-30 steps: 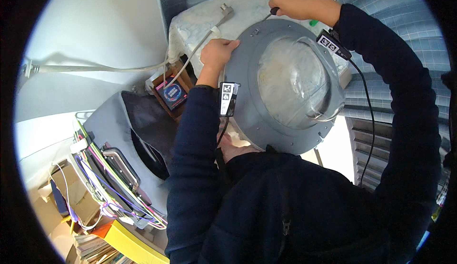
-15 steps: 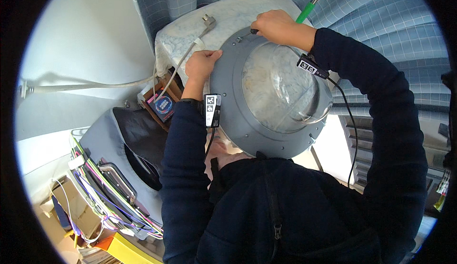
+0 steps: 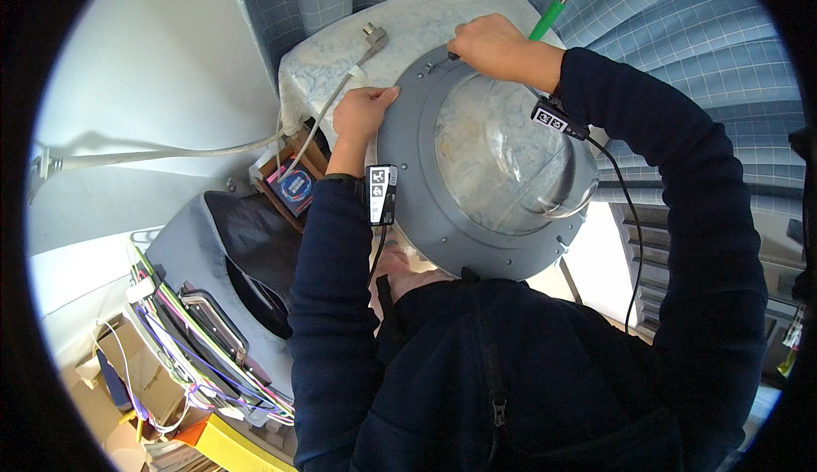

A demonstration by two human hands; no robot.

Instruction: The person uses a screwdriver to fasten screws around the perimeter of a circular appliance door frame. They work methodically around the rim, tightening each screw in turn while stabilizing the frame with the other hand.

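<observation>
A round grey washing machine door [image 3: 417,210] with a clear bulging glass [image 3: 498,153] lies tilted between my body and a marbled cloth-covered surface [image 3: 328,51]. My left hand [image 3: 362,113] is closed on its left rim, thumb on top and fingers out of sight. At the far rim, my right hand [image 3: 495,45] forms a fist around a small dark tool [image 3: 454,56], mostly hidden in the grip. The tool points toward a metal fitting [image 3: 428,68] on the ring. Small screws dot the ring.
A grey power cord with a plug [image 3: 374,36] rests on the cloth at the left. Below it stand an open box [image 3: 295,184] and a grey bag [image 3: 191,234] beside coloured hangers [image 3: 162,327]. A green-gripped pole [image 3: 549,19] leans against blue checked curtains [image 3: 681,55].
The whole view has shifted very slightly. Both hands keep their places on the door, and the right wrist looks turned a little.
</observation>
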